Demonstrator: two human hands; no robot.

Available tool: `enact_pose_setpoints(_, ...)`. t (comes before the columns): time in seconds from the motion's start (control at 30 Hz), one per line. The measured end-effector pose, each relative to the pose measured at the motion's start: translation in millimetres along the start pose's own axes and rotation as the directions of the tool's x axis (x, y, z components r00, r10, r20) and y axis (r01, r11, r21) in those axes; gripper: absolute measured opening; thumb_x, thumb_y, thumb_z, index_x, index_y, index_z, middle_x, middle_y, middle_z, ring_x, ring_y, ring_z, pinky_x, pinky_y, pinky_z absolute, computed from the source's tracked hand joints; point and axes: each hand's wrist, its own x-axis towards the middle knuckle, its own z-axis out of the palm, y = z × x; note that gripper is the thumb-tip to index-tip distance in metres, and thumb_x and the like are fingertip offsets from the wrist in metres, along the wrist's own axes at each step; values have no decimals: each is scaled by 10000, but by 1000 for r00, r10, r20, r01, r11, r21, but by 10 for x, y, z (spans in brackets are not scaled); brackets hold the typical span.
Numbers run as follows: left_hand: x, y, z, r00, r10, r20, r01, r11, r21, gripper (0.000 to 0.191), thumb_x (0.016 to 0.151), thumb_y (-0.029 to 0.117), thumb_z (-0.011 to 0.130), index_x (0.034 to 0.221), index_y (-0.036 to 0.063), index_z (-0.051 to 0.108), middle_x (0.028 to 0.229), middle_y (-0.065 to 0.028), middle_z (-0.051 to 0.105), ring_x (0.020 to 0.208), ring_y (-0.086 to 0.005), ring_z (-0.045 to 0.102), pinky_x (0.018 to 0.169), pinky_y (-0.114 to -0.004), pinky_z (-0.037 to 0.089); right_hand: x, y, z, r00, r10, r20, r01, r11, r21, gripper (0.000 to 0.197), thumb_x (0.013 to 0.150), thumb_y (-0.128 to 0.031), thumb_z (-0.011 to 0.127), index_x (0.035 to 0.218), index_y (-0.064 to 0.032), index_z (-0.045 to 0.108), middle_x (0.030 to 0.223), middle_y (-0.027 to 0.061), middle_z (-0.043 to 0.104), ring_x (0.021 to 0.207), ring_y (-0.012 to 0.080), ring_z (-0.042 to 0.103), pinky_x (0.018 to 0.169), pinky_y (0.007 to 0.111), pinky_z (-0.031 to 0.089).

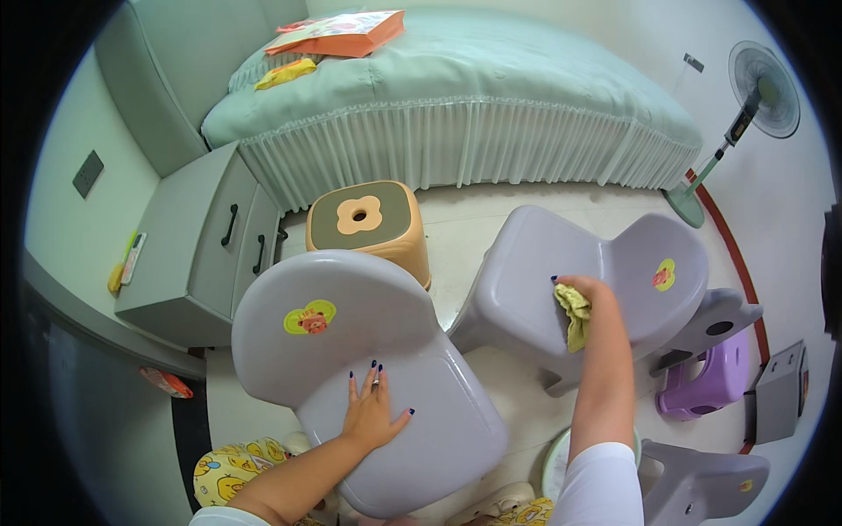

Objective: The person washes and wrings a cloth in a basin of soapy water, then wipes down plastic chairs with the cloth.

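My left hand [373,409] lies flat, fingers spread, on the seat of a grey-lilac plastic chair [434,421] whose backrest bears a yellow bear sticker. Further right, my right hand [582,289] grips a crumpled yellow-green cloth [575,315] against the seat of a second chair [526,263] of the same kind. That chair is turned with its backrest to the right. Part of the right hand's fingers is hidden by the cloth and the hand itself.
An orange and olive stool [418,230] stands behind the near chair, by a grey nightstand [177,223] and a bed [500,59]. At right are a purple stool [727,368], a fan [763,89] and another chair [710,480]. A round basin [552,463] sits under my right arm.
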Motion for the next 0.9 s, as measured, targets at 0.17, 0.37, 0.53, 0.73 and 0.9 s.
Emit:
enact_pose_setpoints(0.17,-2,-2,30,999,11,-36,-11,1000,-3,858,816,462,532,1316,-170,240,1346,-284,364,1354,-335,200,1086,-555,62,-41,175,45,1000,11,1,-11,1000,-4,378,699,-483,702,629,-127,594,658,60,616,525,203,565,523,333,479)
enact_pose_setpoints(0.37,-8,-2,20,999,4,-51,-5,1000,-31,846,820,473,526,1317,-158,261,1353,-274,365,1361,-303,200,1094,-535,69,-641,64,-160,994,-93,-57,86,989,-123,386,684,-480,723,658,-108,625,691,63,627,549,192,569,543,338,473)
enact_pose_setpoints(0.53,-37,-45,100,993,-1,-118,-5,999,-50,846,826,480,518,1330,-146,256,1369,-263,354,1370,-278,188,1101,-517,72,-1450,-176,-478,944,-270,-189,200,925,-323,450,666,-457,748,792,-33,670,778,85,639,632,189,586,601,322,476)
enact_pose_setpoints(0.73,-49,-70,41,990,22,-139,-38,994,-107,831,837,477,508,1328,-146,263,1366,-241,373,1365,-273,207,1112,-487,90,-2643,-377,-806,802,-552,-230,291,696,-656,583,729,-451,680,1017,53,622,951,137,636,845,213,596,761,324,461)
enact_pose_setpoints(0.9,-168,-164,53,976,8,-218,-51,980,-193,684,839,375,550,1291,-103,365,1321,-217,433,1283,-287,356,1084,-395,248,-3834,-366,-951,686,-695,-214,305,543,-782,524,771,-456,636,964,31,625,884,130,634,804,196,587,731,322,459)
